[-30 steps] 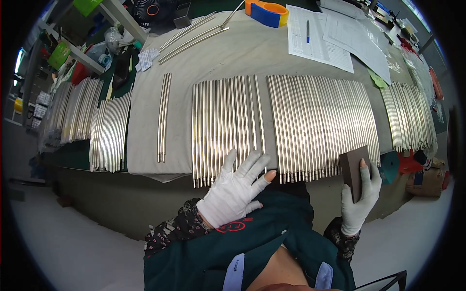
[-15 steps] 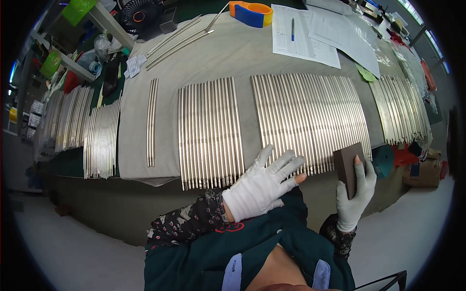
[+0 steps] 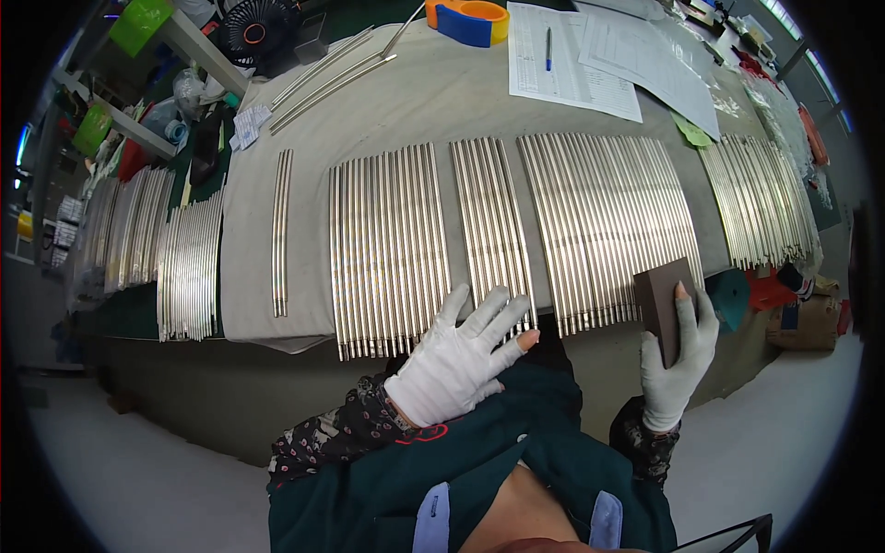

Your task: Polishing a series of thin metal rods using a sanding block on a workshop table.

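Observation:
Silvery metal rods lie side by side in rows on the cloth-covered table. My left hand (image 3: 456, 364), in a white glove with a bare thumb tip, has its fingers spread over the near ends of a narrow group of rods (image 3: 491, 212). To its left is a wider group (image 3: 387, 240); to its right lies the largest group (image 3: 613, 212), with a gap on each side of the narrow one. My right hand (image 3: 680, 369), also gloved, grips a dark brown rectangular block (image 3: 662, 309) at the near right corner of the largest group.
A few rods (image 3: 282, 230) lie apart at the left. More bundles flank the table, one at the right (image 3: 758, 203) and one at the left (image 3: 191, 267). Toward the back are paper sheets (image 3: 562, 78) with a pen (image 3: 548, 51), an orange and blue ring-shaped holder (image 3: 468, 26) and a fan (image 3: 253, 33).
My left hand has slid leftward, and a narrow group of rods has parted from the large group and moved left with it. My right hand stays nearly in place, holding the block.

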Demonstrator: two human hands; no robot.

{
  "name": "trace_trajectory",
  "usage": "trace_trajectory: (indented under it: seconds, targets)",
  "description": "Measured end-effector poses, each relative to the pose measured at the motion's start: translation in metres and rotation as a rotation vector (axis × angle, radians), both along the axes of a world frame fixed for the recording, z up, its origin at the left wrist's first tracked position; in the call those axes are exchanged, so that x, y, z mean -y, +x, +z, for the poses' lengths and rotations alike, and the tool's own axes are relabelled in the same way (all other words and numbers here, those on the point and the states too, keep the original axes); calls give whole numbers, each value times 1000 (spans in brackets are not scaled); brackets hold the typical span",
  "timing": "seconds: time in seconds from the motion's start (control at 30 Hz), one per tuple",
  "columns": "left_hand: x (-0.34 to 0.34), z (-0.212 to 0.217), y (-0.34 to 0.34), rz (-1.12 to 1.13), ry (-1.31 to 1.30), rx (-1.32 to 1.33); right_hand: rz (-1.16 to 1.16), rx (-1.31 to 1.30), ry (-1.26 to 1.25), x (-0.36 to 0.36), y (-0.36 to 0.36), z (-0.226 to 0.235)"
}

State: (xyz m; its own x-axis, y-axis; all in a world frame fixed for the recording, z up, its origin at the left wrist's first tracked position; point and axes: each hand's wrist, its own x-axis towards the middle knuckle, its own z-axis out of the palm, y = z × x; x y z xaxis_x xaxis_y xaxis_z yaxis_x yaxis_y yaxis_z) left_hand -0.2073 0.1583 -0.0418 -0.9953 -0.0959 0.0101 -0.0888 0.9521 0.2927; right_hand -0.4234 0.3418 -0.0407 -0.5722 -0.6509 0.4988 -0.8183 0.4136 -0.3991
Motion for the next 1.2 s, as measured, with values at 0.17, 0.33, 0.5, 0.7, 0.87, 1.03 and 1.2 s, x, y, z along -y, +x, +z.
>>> trace_trajectory:
  seconds: [0.17,0.33,0.5,0.7,0.87,1.03,1.2]
  targets:
    - [-1,1,6,22,-26,7,-110,-222,31,13,-58,0]
    - [-3,6,8,41,-36,11,-319,-315,64,32,-155,-16]
    - [-3,10,15,55,-72,-13,-432,-338,453,34,-176,-15]
    - [-2,13,18,107,-47,-57,113,-260,206,45,-96,0]
    - [-4,12,11,100,-85,-67,532,-194,478,52,-9,1]
    - [-4,10,8,103,-94,-29,585,-121,425,62,10,1]
    - [-4,8,7,109,-73,-4,684,-50,430,74,22,4]
